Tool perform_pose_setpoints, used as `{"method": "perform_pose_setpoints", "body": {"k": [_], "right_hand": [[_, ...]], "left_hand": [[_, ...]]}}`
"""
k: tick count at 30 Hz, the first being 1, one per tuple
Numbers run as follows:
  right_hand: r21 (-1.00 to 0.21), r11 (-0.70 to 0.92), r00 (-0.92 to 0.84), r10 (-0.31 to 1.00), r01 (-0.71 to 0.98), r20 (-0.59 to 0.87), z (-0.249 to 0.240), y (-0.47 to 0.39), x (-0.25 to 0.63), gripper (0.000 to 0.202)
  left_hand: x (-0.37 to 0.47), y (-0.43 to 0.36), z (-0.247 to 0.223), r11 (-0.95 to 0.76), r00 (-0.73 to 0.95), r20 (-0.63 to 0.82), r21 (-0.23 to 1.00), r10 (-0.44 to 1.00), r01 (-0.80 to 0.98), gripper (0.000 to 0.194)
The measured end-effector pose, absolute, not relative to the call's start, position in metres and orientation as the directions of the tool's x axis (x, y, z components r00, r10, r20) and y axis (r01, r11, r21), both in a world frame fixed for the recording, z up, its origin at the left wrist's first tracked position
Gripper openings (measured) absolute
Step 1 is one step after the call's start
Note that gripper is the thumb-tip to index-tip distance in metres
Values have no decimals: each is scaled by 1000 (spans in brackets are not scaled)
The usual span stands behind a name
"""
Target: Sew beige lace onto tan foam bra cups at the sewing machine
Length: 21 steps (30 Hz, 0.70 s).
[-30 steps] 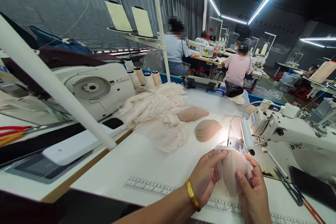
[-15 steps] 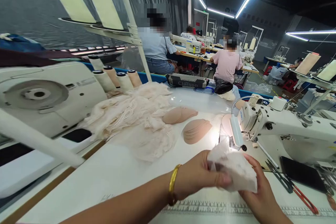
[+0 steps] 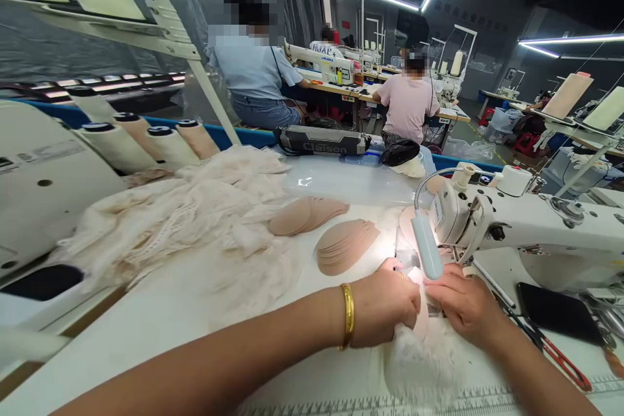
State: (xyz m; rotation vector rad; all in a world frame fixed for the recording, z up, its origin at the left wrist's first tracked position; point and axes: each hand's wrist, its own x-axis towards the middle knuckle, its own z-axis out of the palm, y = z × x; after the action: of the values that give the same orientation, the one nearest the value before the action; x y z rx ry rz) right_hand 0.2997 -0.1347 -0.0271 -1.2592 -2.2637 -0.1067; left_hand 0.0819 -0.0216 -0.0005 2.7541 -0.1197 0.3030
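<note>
Under the lit head of the white sewing machine (image 3: 487, 214), both my hands are on a white lace fabric piece (image 3: 422, 367). A beige cup pad (image 3: 422, 320) shows along with it. My left hand (image 3: 385, 305), a gold bangle at its wrist, is closed on the fabric to the left of the needle area. From the right, my right hand (image 3: 465, 302) grips the fabric's edge with its fingers pressed together, just below the lamp (image 3: 428, 247). The needle and presser foot are mostly hidden. Loose lace hangs toward me onto the table.
Stacked beige cup pads (image 3: 346, 247) lie left of the machine, beside a heap of cream lace (image 3: 195, 208). Thread cones (image 3: 170, 146) stand behind it. At right are a black phone (image 3: 558, 312) and red-handled tweezers (image 3: 565, 361). Co-workers (image 3: 256, 78) sit ahead.
My hands have carried the fabric away from me, up under the machine's needle area, and the lace now hangs below them. The view has shifted a little to the right.
</note>
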Motion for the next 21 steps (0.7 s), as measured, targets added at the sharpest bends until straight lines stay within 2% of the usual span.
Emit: {"method": "perform_pose_setpoints", "body": {"k": [3, 6, 9, 14, 21], "right_hand": [[-200, 515, -407, 816, 833, 410, -24, -137, 298, 35], [-131, 457, -383, 845, 880, 373, -26, -135, 298, 31], [-85, 409, -354, 862, 908, 363, -30, -134, 301, 29], [-114, 348, -290, 890, 930, 351, -36, -135, 304, 32], [-109, 361, -295, 873, 926, 388, -38, -134, 305, 26]], "left_hand": [[84, -28, -7, -921, 968, 247, 385, 42, -58, 25], [87, -32, -15, -908, 959, 269, 418, 88, -34, 25], [90, -34, -20, -901, 951, 290, 434, 111, -27, 30], [93, -33, -22, -901, 948, 282, 433, 145, 9, 32], [91, -31, -21, -897, 962, 227, 441, 151, 37, 24]]}}
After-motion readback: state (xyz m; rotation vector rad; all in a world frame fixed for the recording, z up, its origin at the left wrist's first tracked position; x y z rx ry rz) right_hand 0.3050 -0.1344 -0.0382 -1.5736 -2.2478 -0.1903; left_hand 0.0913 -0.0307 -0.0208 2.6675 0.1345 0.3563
